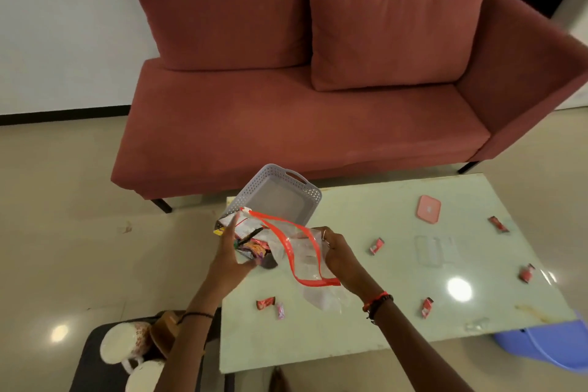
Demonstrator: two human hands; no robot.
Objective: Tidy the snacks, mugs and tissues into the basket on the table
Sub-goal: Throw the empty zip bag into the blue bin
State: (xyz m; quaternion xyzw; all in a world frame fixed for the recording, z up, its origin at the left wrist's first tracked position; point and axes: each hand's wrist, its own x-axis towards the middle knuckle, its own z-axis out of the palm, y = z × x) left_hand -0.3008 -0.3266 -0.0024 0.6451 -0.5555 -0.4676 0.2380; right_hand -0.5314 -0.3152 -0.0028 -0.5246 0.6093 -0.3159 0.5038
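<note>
Red sweets (pixel 265 303) lie spread over the pale green counter (pixel 397 321), well apart from each other. One small pink sweet (pixel 280 310) sits just beside the nearest red one. Above the counter's left side, the right grip (pixel 337 256) pinches a clear bag (pixel 307 253) with a red zip strip (pixel 286 240). The bag's mouth hangs wide open. The left grip (pixel 230 253) holds a bunch of snack packets (pixel 251 247) at the bag's mouth, with thumb and fingers closed round them. The grey basket (pixel 313 200) sits at the far left corner of the counter, behind the hands. Two white mugs (pixel 122 342) lie on a dark stool (pixel 89 360) low down at the left. A pink lid (pixel 428 209) rests farther right on the counter.
</note>
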